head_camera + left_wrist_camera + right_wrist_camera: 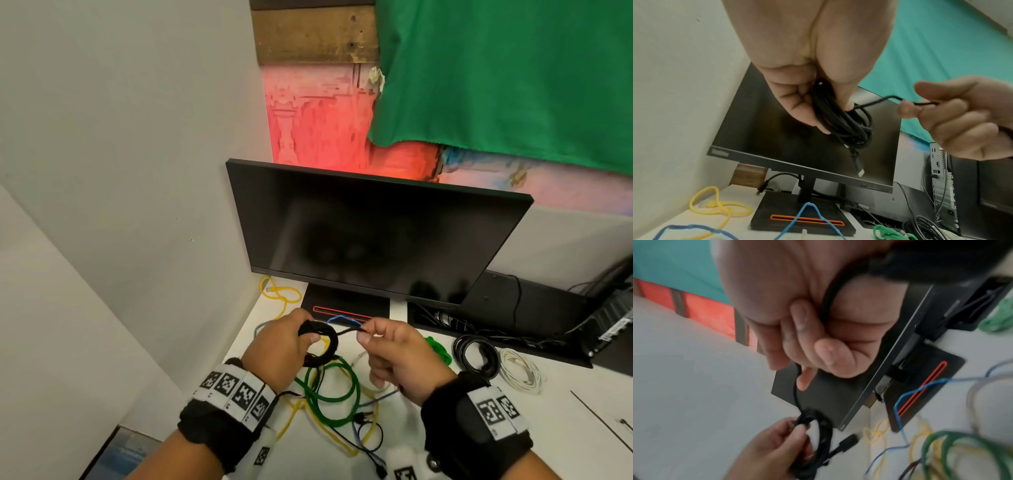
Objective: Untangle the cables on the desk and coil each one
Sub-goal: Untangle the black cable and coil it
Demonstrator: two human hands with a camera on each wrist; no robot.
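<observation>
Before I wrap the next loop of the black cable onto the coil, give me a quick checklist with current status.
1. Left hand grips the black cable coil: ok.
2. Right hand pinches the coil's loose strand: ok.
3. Strand between the hands free of kinks: ok.
4. Coil lifted clear of the green cable and the yellow cable on the white desk: ok.
5. Coil's plug end hangs free: ok.
6. Remaining tail past the right hand untangled from the pile: cannot tell.
</observation>
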